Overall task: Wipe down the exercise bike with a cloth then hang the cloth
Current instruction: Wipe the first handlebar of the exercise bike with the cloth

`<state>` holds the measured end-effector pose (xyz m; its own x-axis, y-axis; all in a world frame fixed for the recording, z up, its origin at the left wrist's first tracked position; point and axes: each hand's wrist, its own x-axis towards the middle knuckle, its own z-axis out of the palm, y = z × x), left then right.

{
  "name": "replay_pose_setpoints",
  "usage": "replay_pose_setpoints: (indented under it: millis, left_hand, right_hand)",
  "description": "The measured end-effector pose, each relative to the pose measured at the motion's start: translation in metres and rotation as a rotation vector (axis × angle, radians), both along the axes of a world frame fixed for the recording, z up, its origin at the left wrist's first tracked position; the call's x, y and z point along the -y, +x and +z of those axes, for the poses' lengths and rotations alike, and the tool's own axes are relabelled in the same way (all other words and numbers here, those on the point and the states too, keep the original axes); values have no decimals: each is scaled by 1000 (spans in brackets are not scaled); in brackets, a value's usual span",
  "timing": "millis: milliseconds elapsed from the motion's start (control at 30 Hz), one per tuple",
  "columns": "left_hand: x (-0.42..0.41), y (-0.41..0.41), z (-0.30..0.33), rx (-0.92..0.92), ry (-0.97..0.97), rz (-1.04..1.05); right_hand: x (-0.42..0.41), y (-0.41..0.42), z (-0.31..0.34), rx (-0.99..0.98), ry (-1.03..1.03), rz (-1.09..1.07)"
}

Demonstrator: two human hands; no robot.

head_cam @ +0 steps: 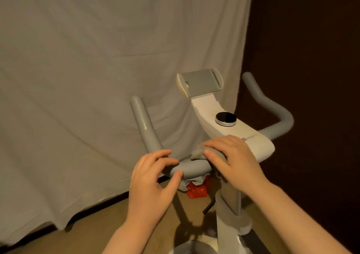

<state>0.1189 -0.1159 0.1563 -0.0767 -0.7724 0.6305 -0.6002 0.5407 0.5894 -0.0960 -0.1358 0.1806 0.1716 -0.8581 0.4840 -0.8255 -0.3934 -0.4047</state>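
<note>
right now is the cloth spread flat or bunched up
Bunched up: the grey cloth is wadded under the right hand, pressed on the handlebar beside the left hand.

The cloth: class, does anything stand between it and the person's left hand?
Nothing visible does. The cloth lies on the handlebar under the right hand. The left hand curls open around the same bar just beside it, with only bare grey bar between.
</note>
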Motion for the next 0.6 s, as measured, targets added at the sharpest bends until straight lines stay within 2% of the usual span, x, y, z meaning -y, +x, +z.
replay_pose_setpoints:
  millis: [67, 133, 233, 300, 367, 467, 600]
  left_hand:
    - [-6, -2, -4, -38, -5, 80]
    - [-10, -7, -5, -80, 21, 124]
    - [-13, -11, -4, -108, 73, 159]
    - [-16, -10, -3, -128, 109, 175]
    - [-20, -9, -1, -237, 145, 182]
    - [-25, -14, 1, -398, 171, 184]
    - [-32, -18, -1, -399, 158, 205]
  right_hand:
    - [-1, 14, -5, 46, -24, -5]
    - [-4, 35, -8, 10, -64, 78]
    - [1, 19, -6, -41, -21, 228]
    - [2, 6, -9, 22, -36, 276]
    - [-1, 17, -11, 79, -88, 268]
    - [0, 41, -8, 28, -130, 312]
    - [-1, 14, -8, 19, -84, 436]
